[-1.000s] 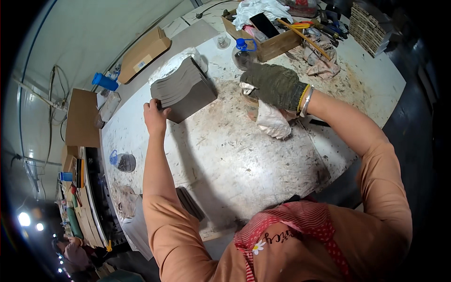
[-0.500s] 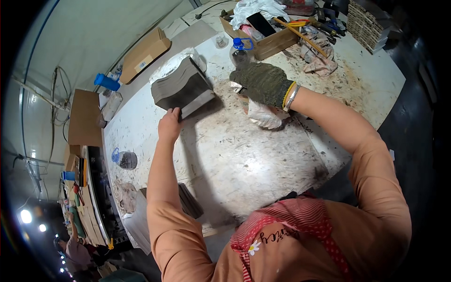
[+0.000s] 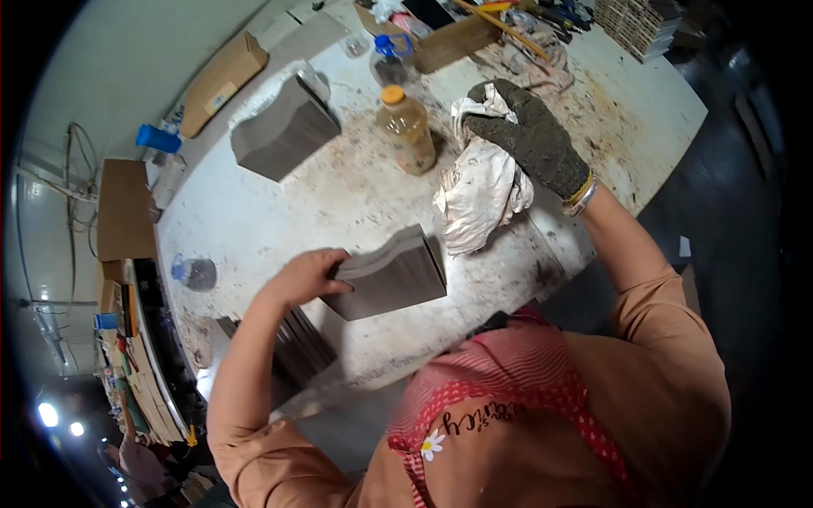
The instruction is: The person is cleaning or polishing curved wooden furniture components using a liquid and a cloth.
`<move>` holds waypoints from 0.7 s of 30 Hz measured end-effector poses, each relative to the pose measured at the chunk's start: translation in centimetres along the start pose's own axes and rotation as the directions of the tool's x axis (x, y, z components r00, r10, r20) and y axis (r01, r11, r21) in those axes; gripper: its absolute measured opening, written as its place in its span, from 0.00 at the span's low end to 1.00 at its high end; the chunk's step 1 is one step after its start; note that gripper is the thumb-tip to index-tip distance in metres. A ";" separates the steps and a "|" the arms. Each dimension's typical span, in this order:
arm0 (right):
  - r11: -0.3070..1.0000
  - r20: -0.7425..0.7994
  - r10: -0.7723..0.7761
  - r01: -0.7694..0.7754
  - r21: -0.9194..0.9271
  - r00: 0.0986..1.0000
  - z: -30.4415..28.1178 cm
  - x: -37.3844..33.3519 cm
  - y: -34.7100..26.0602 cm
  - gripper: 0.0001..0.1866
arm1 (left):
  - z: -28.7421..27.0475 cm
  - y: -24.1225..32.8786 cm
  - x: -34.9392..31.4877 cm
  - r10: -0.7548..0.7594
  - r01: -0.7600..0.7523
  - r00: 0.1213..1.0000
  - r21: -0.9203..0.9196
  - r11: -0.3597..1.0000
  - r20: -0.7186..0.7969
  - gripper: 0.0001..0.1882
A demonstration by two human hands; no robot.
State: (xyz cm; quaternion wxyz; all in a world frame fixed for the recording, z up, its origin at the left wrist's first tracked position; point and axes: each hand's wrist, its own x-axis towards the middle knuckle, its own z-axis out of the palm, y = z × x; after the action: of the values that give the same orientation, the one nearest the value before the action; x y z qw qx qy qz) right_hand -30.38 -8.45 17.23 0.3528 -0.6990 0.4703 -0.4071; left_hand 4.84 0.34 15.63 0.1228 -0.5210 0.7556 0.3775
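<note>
My left hand [image 3: 312, 278] is bare and closed around the left end of a grey stack of thin pieces with a wavy top edge [image 3: 394, 275], standing on the near part of the table. My right hand [image 3: 538, 135] wears a dark green knitted glove and grips a crumpled white cloth [image 3: 483, 199] that hangs down over the tabletop. Just left of the cloth stands a clear bottle with an orange cap [image 3: 408, 131], holding some yellowish liquid. A similar grey wavy stack [image 3: 286, 127] stands farther back on the left.
More grey pieces [image 3: 301, 347] stand under my left forearm. A blue-capped jug [image 3: 391, 63] and a wooden box [image 3: 457, 42] with tools beside it are at the back. Another jug [image 3: 196, 273] lies near the left edge. Dark smears mark the white table [image 3: 373, 199].
My left hand has come nearer to me with a grey stack, away from the one at the back. My right hand and the cloth have shifted right, and the orange-capped bottle now shows.
</note>
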 end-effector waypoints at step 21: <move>0.948 -0.022 0.318 -0.318 -0.007 0.948 0.6 -14.0 7.4 0.24 | -3.5 0.7 10.0 0.022 -0.145 0.901 -0.253 0.957 -0.434 0.39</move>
State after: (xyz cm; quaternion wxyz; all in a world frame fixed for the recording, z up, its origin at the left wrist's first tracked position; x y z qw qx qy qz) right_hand -35.71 2.60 7.15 0.4053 -0.6115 0.5826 -0.3499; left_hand 0.73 -8.90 12.53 -0.1364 -0.5698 0.7251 0.3620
